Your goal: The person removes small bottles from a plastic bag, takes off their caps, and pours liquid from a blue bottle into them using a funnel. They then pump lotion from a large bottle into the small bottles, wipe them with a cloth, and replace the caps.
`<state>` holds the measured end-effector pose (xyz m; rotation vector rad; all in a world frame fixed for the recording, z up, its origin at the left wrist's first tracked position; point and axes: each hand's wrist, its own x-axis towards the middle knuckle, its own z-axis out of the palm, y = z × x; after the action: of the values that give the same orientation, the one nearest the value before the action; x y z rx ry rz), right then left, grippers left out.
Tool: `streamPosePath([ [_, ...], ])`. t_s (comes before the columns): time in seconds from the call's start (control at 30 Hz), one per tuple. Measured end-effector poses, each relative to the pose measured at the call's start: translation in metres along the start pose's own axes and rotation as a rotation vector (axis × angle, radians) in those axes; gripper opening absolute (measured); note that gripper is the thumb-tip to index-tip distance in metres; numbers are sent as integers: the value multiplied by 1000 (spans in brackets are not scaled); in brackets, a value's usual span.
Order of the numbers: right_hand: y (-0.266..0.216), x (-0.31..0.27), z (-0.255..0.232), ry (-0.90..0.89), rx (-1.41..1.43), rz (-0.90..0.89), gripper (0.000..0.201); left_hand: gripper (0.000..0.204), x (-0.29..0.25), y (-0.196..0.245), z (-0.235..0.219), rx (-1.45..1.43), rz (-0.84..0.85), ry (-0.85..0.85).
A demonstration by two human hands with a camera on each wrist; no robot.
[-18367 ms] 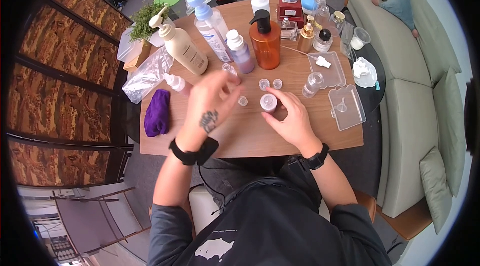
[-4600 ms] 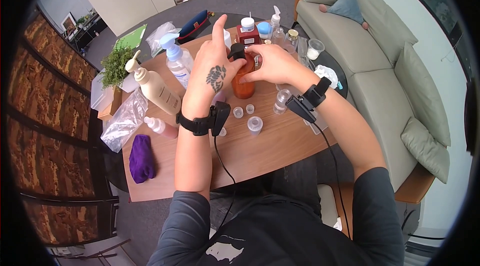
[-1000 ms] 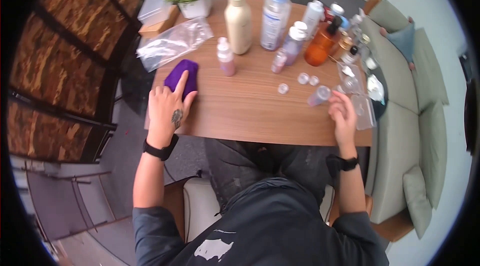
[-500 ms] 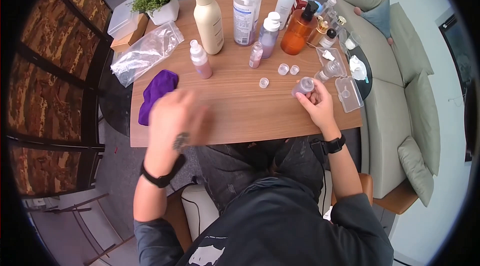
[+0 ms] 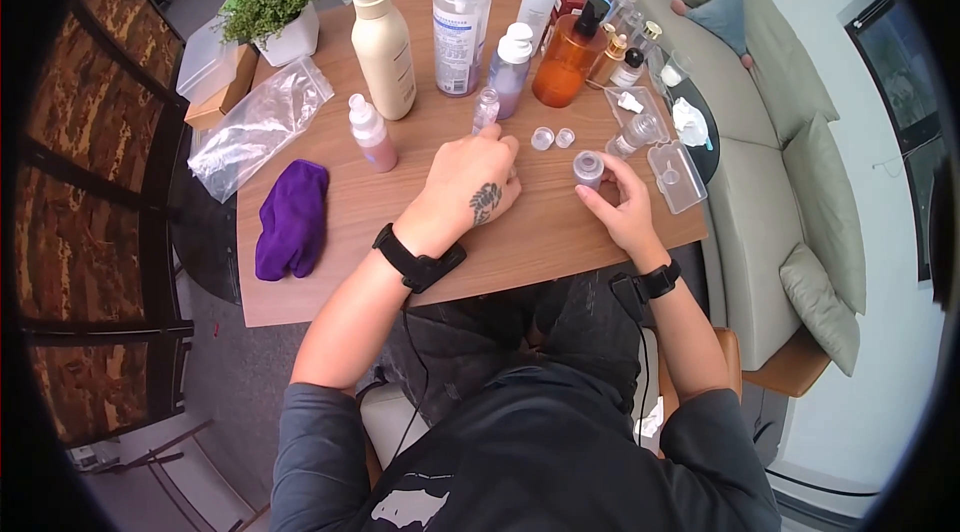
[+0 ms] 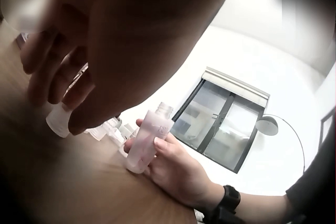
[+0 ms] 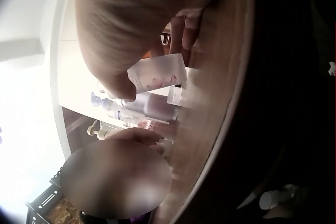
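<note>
The right hand (image 5: 628, 207) holds a small translucent bottle (image 5: 588, 170) between thumb and fingers; its open neck points up. In the left wrist view that bottle (image 6: 149, 142) contains pinkish liquid. The left hand (image 5: 472, 182) is low over the table's middle, fingers bent downward, just in front of a small clear bottle (image 5: 486, 108). In the left wrist view its fingertips are close to a clear cap (image 6: 59, 120); whether they grip anything is hidden. Two small clear caps (image 5: 543, 138) lie between the hands, farther back.
A purple cloth (image 5: 292, 220) and pink spray bottle (image 5: 372, 135) are at left. Behind stand a cream pump bottle (image 5: 385, 57), a blue-topped pump bottle (image 5: 460, 32) and an amber bottle (image 5: 568, 62). An open clear case (image 5: 677, 177) lies at right.
The left hand has gone from the purple cloth to the table's middle. The right hand has taken hold of the small bottle, which was tilted and now stands more upright. The head view has shifted.
</note>
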<state>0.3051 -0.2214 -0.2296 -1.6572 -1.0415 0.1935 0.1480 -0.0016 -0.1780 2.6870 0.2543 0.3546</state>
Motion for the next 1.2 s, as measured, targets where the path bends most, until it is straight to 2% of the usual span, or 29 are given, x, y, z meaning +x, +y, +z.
streamPosePath([
  [0.07, -3, 1, 0, -9, -11, 6, 47, 21, 3, 5, -15, -208, -42, -20],
  [0.17, -10, 3, -2, -37, -81, -9, 46, 22, 8, -10, 1, -769, -74, -52],
  [0.2, -12, 3, -2, -41, -92, -17, 46, 31, 9, -14, 7, -777, -134, -57],
  [0.3, -15, 4, 0, -55, -123, -47, 46, 23, 8, -23, 28, -889, -22, -17],
  [0.4, -17, 5, 0, -84, -153, -62, 48, 25, 0, -8, 16, -993, -115, -81],
  [0.6, -22, 3, -1, -136, -194, -58, 53, 27, 1, -13, 28, -1080, -124, -151],
  [0.7, -20, 3, 0, -146, -170, -66, 53, 27, 2, -11, 33, -1060, -97, -115],
  [0.8, -23, 2, -1, -163, -197, -63, 52, 28, 2, -5, 34, -1105, -140, -82],
  [0.9, -23, 1, 0, -171, -199, -56, 52, 26, 2, -5, 34, -856, -36, -27],
  [1.0, -23, 1, 0, -168, -204, -60, 52, 25, 2, -7, 36, -877, 159, 81],
  [1.2, -22, 1, 0, -153, -197, -28, 51, 27, 1, -8, 27, -808, 106, 28],
])
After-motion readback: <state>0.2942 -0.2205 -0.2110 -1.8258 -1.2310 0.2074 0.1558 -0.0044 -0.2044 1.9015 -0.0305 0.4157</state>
